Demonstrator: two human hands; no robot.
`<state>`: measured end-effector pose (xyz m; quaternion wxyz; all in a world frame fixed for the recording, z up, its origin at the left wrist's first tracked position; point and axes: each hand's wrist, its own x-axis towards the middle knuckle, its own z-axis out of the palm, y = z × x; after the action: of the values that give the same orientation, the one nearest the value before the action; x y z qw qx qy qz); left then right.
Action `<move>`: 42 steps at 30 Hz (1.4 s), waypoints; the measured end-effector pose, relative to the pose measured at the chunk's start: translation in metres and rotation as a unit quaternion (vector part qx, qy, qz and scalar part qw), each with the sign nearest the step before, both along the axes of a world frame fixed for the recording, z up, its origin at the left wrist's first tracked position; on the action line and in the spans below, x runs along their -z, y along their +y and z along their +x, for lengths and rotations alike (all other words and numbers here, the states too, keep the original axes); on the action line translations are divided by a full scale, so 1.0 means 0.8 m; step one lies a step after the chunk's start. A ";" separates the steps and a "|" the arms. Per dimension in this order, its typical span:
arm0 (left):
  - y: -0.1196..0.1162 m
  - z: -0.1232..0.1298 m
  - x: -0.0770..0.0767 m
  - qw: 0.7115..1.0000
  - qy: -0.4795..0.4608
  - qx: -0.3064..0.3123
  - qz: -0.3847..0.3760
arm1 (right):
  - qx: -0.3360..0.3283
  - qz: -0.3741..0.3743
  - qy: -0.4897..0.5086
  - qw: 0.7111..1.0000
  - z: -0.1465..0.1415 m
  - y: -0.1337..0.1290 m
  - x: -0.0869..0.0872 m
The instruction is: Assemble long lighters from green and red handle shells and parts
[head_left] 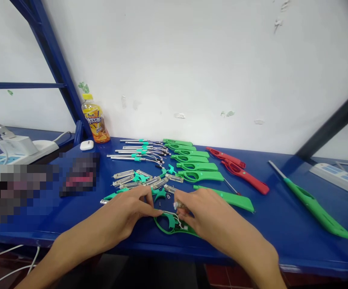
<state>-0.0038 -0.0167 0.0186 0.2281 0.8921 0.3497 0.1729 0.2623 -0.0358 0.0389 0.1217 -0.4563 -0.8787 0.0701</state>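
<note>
Green hollow plastic lighter shell (174, 230) lies between the left hand (134, 208), thumb and forefinger pinching its looped end, and the right hand (206, 209), clasping a small clear white-tipped part (179, 206); probably light, stiff, slick, best held by outer rim.

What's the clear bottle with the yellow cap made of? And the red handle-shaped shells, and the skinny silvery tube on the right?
The clear, yellow-capped bottle is probably glossy plastic: see-through near the cap. The red handle-shaped shells look like hard plastic: even colour, soft shine. The skinny silvery tube on the long green lighter looks like metal from its grey sheen, though not certainly.
</note>
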 end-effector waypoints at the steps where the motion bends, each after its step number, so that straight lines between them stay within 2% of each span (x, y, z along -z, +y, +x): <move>1: 0.001 0.000 0.001 1.000 -0.004 -0.001 0.001 | -0.006 0.004 0.000 1.000 0.002 -0.001 0.004; 9: 0.003 0.005 0.004 1.000 -0.012 0.000 0.015 | -0.051 0.147 0.040 0.987 0.013 -0.013 0.049; 12: 0.002 0.006 0.002 1.000 -0.005 -0.013 0.001 | -0.032 0.157 0.102 0.982 0.012 -0.012 0.060; 15: 0.002 0.006 0.000 1.000 -0.004 -0.009 -0.001 | -0.019 0.122 0.153 0.980 0.013 -0.012 0.067; 19: 0.004 0.007 0.000 1.000 -0.009 -0.004 0.011 | -0.011 0.109 0.168 0.980 0.014 -0.015 0.070; 23: 0.004 0.010 -0.002 0.999 -0.013 -0.020 0.026 | -0.001 0.138 0.170 0.976 0.012 -0.016 0.070; 29: -0.005 0.010 -0.003 0.996 -0.004 -0.042 0.080 | -0.023 0.176 0.185 0.967 0.010 -0.014 0.069; 32: -0.011 0.017 0.006 0.991 -0.014 -0.058 0.121 | -0.027 0.183 0.183 0.966 0.011 -0.014 0.069; 35: -0.014 0.036 0.020 0.980 -0.070 -0.080 0.166 | -0.040 0.189 0.189 0.963 0.011 -0.015 0.068; 37: -0.015 0.050 0.029 0.974 -0.107 -0.072 0.185 | -0.048 0.191 0.194 0.961 0.010 -0.016 0.067; 42: -0.012 0.064 0.040 0.967 -0.155 -0.065 0.193 | -0.033 0.181 0.237 0.954 0.012 -0.020 0.061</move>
<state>0.0476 -0.0265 -0.0134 0.0918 0.8567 0.3272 0.3880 0.2718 -0.0522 -0.0098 0.4049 -0.3680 -0.8368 0.0204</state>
